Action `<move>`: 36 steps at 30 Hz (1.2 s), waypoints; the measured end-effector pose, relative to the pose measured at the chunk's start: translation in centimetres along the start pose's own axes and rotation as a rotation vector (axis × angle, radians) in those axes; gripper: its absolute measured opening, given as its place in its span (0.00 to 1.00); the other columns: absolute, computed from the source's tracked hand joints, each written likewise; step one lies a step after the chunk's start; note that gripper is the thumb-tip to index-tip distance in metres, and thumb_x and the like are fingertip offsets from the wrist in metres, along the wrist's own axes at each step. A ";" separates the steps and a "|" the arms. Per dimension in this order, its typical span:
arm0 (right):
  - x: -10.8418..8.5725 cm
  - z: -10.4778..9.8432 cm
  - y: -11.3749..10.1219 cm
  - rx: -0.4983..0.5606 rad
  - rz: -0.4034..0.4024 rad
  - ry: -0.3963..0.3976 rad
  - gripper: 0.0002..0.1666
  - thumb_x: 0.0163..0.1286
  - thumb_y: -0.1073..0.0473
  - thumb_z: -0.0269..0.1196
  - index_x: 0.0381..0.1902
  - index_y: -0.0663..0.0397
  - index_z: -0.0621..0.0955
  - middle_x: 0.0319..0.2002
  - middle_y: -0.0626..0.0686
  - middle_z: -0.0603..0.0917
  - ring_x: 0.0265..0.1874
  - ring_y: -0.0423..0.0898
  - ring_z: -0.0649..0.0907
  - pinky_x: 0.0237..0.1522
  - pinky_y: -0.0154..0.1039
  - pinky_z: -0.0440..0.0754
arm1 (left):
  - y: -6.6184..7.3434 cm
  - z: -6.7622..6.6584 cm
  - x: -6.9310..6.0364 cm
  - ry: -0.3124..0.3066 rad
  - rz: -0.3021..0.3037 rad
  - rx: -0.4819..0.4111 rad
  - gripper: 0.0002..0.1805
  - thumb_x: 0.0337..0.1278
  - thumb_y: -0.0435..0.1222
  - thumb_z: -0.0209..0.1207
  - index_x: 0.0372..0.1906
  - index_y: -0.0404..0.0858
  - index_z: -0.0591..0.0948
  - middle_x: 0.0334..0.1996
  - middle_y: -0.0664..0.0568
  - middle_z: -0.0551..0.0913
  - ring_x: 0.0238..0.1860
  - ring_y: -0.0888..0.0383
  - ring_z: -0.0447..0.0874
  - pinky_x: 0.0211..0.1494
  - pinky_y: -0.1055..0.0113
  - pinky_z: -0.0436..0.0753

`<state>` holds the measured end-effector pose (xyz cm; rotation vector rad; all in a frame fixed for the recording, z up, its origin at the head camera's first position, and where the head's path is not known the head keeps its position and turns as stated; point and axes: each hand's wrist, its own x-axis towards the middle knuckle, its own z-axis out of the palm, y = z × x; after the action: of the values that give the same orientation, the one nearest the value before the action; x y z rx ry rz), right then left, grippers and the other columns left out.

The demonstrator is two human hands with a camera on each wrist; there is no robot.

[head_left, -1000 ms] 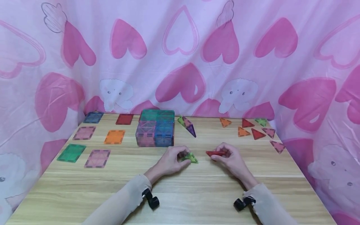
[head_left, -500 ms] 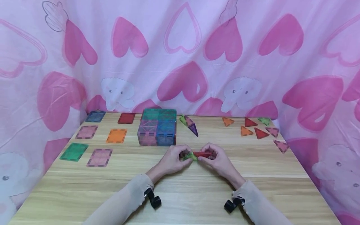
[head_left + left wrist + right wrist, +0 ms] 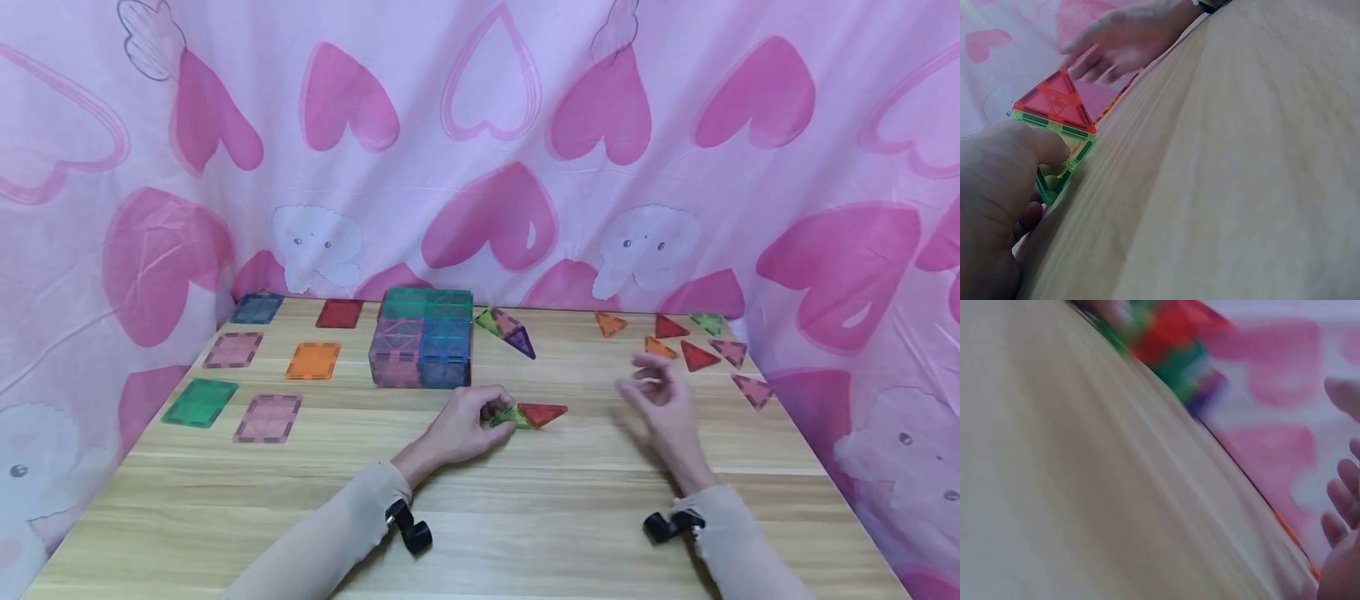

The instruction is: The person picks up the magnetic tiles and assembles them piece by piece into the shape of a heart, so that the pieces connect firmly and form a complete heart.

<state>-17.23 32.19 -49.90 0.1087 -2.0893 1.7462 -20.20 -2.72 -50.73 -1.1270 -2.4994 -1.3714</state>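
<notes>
My left hand [image 3: 453, 429] pinches a light green triangular magnetic tile [image 3: 1085, 151] low over the table. Along one edge of it sits a red triangular magnetic tile [image 3: 542, 414], which points away from the hand; the left wrist view shows the two edge to edge. My right hand [image 3: 669, 412] is in the air to their right, holding nothing, its fingers loosely bent and slightly blurred. It is nearest to an orange triangular tile [image 3: 660, 347], which it partly hides. The right wrist view is blurred, with only some fingers [image 3: 1344, 494] at its right edge.
A block of green, pink and blue square tiles [image 3: 420, 342] stands at the back middle. Beside it lies a joined green, pink and purple piece [image 3: 510, 330]. Several square tiles [image 3: 313, 360] lie on the left, and several loose triangles [image 3: 699, 356] at the back right. A pink curtain [image 3: 390, 183] encloses the table.
My right hand brought the red triangle leftward against the green one, let go of it, and moved away right toward the loose triangles. My left hand keeps its pinch on the green tile.
</notes>
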 end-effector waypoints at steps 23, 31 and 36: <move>-0.3 -14.3 2.2 -0.851 0.102 0.215 0.14 0.77 0.62 0.70 0.53 0.68 0.89 0.61 0.74 0.84 0.70 0.73 0.71 0.71 0.68 0.59 | 0.0 0.0 0.0 -0.005 -0.010 -0.013 0.09 0.66 0.34 0.75 0.48 0.44 0.88 0.37 0.58 0.89 0.37 0.65 0.83 0.41 0.69 0.85; -0.4 -14.1 2.0 -0.889 0.118 0.113 0.15 0.78 0.60 0.70 0.44 0.72 0.84 0.68 0.80 0.77 0.67 0.80 0.70 0.68 0.74 0.64 | 0.0 0.0 0.0 -0.010 -0.017 -0.029 0.10 0.66 0.33 0.75 0.48 0.44 0.89 0.37 0.58 0.88 0.37 0.65 0.83 0.41 0.68 0.85; -0.4 -13.4 1.8 -0.885 0.080 0.033 0.14 0.77 0.59 0.73 0.43 0.68 0.86 0.57 0.75 0.82 0.56 0.74 0.74 0.56 0.65 0.67 | 0.1 -0.1 0.0 -0.022 -0.027 -0.032 0.10 0.67 0.33 0.75 0.49 0.44 0.89 0.37 0.57 0.89 0.37 0.64 0.83 0.41 0.67 0.85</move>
<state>-13.95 45.29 -49.99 -0.2597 -2.6511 0.7125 -20.19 -2.74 -50.63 -1.1249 -2.5254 -1.4187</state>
